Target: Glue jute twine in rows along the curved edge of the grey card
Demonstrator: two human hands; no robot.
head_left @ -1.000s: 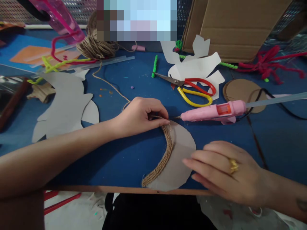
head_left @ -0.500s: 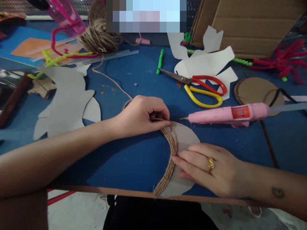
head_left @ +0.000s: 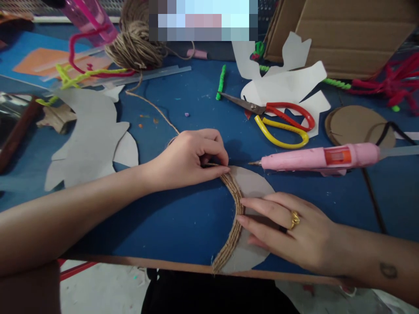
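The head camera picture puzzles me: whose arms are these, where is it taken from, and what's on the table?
These are a person's own bare arms, filmed by a camera worn on their head, looking down. On the blue table, the left hand pinches a strand of twine from a ball of twine. Rows of twine lie on a grey card disc, which the right hand rests on. A pink hot glue gun and scissors lie nearby.

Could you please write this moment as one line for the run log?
left hand: pinches jute twine | right hand: fingertips on grey card disc beside twine arc | nearby: pink glue gun
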